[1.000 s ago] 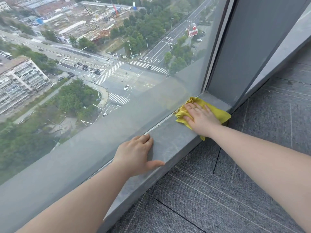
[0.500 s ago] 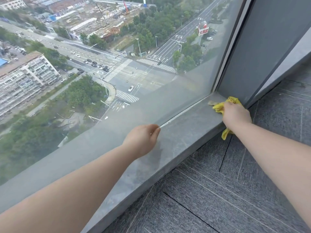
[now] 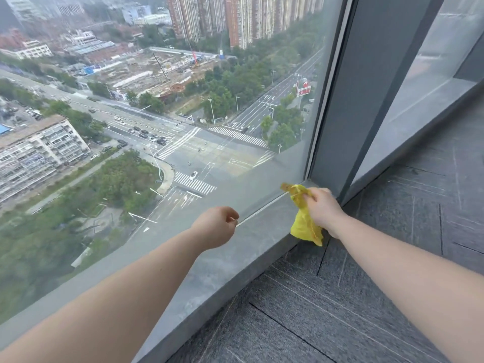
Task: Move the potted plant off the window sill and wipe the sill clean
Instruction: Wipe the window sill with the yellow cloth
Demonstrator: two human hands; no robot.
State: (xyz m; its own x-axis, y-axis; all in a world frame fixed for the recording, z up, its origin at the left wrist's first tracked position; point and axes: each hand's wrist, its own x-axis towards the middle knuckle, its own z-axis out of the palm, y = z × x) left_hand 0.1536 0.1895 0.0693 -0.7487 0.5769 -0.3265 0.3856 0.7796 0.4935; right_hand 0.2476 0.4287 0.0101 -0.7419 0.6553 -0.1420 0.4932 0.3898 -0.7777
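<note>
Grey stone window sill is running along the foot of the glass, its surface looking dull and faintly mottled, a pale sealant line lying where it meets the pane. Potted plant is not showing anywhere in view. At the sill's far end, near the dark corner frame, a yellow cloth is hanging bunched and crumpled, its upper part sticking out toward the glass, its lower tail drooping past the sill's front edge. Right hand is gripping that cloth, fingers curled tight around the gathered fabric, knuckles facing up, wrist lifted; whether the cloth is touching the stone is not clear from here. Right forearm is reaching in long from the lower right over dark grey carpet tiles. Left hand is hovering by the glass over the sill's back edge, fingers folded into a loose fist, holding nothing visible, forearm stretching in from the lower left. City streets are showing far below through the pane.
</note>
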